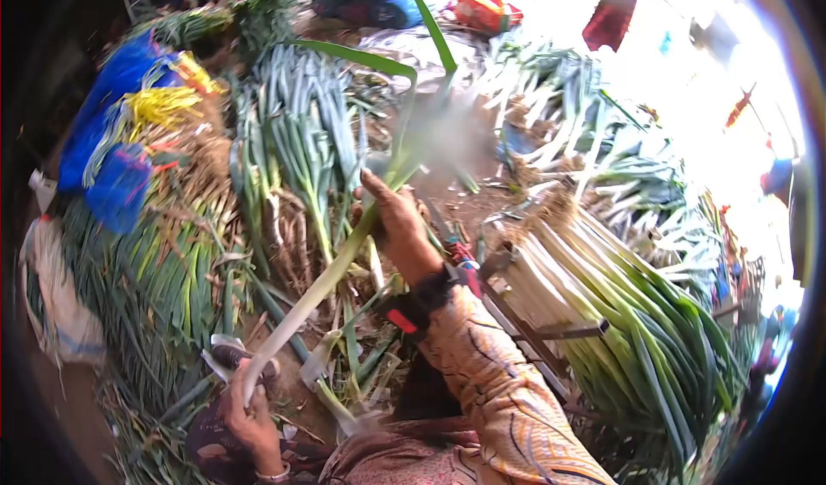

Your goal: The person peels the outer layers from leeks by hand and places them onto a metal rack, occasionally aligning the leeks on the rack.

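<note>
"What's on the right arm?"

"A long sleeve at 5 o'clock, orange and cream, crossed by dark wavy lines."

"And at the wrist?"

"A black band, with a bright red patch toward its 8 o'clock side."

"The left wrist?"

"A thin, pale bracelet, at 7 o'clock."

"Lower down?"

"Reddish-pink patterned cloth at 6 o'clock, gathered in folds."
</note>
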